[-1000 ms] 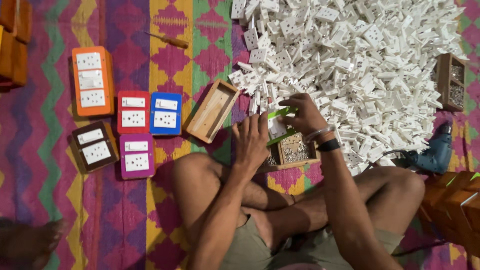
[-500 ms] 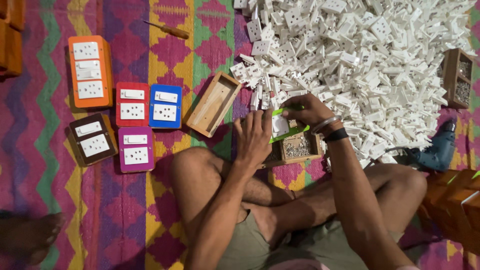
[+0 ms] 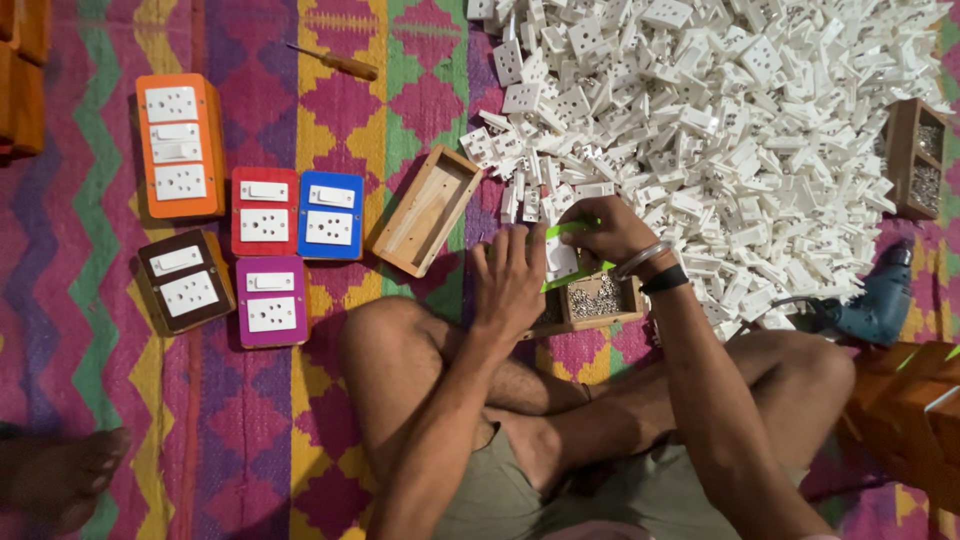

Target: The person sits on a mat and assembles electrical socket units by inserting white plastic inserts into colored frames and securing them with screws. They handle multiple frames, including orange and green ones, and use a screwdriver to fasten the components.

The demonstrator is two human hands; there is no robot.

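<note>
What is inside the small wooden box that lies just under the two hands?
The small wooden box holds many small metal screws. The left hand and the right hand with a green board cover its upper part, so the rest is hidden.

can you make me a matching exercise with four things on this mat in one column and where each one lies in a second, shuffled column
Things:
1. screwdriver
2. blue drill
3. empty wooden box
4. orange switch board

Places:
a. far left, above the brown board
b. top, on the mat left of the white pile
c. right, by the person's knee
d. between the blue board and the white pile

Pairs: 1-b, 2-c, 3-d, 4-a
</note>
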